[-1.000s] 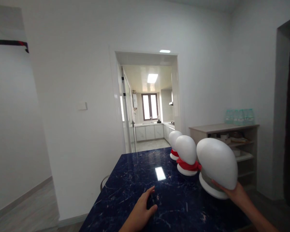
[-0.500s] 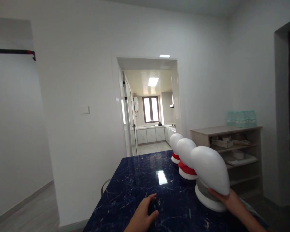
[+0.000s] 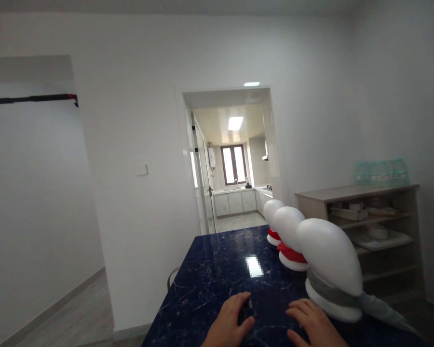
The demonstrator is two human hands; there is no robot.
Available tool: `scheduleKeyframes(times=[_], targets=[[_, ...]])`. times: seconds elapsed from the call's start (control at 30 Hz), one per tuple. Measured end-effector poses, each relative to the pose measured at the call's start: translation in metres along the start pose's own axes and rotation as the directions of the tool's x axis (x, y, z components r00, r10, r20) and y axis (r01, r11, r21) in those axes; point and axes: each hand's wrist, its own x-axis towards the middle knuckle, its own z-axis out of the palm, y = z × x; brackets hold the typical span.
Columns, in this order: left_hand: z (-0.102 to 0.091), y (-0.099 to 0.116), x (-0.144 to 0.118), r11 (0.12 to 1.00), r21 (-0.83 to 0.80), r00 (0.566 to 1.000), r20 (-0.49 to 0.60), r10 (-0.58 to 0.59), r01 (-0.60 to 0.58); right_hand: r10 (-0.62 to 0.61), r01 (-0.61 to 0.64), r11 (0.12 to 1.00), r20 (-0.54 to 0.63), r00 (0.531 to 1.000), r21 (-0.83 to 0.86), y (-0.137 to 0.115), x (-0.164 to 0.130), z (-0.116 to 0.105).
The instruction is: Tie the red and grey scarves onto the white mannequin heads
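Along the right of the blue table (image 3: 210, 270): three white head forms (image 3: 329, 250), two banded in red cloth (image 3: 292, 253), the nearest in grey cloth (image 3: 327, 291), one end trailing. My left hand (image 3: 231, 320) and right hand (image 3: 313, 322): empty, fingers apart; all three seem wrapped, anything left I cannot tell.

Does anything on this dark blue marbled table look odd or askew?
Yes: the nearest white egg-shaped form has greyish cloth around its neck, one loose end trailing rightward, whereas the two white forms behind wear red cloth.
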Motion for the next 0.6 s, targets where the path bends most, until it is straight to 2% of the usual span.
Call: scheduleKeyframes(times=[0.1, 0.2, 0.27, 0.33, 0.5, 0.6], targets=[[-0.003, 0.004, 0.002, 0.995, 0.053, 0.995, 0.062, 0.081, -0.085, -0.065, 0.055, 0.997, 0.230, 0.971, 0.048, -0.032, 0.048, 0.009], [-0.007, 0.012, 0.011, 0.985, 0.049, 0.977, 0.148, 0.155, -0.164, -0.233, 0.198, 0.971, 0.328, 0.915, 0.134, -0.046, 0.087, 0.024], [-0.009, 0.020, 0.020, 0.984, 0.049, 0.974, 0.163, 0.160, -0.169, -0.343, 0.292, 0.936, 0.322, 0.882, 0.197, -0.048, 0.106, 0.040], [-0.008, 0.029, 0.028, 0.986, 0.060, 0.977, 0.155, 0.143, -0.154, -0.400, 0.340, 0.910, 0.286, 0.871, 0.236, -0.047, 0.117, 0.056], [0.004, 0.039, 0.038, 0.990, 0.063, 0.983, 0.145, 0.115, -0.125, -0.352, 0.294, 0.930, 0.301, 0.886, 0.222, -0.032, 0.118, 0.081], [0.007, 0.038, 0.036, 0.991, 0.047, 0.984, 0.136, 0.118, -0.125, -0.388, 0.324, 0.911, 0.269, 0.881, 0.255, -0.025, 0.115, 0.087]])
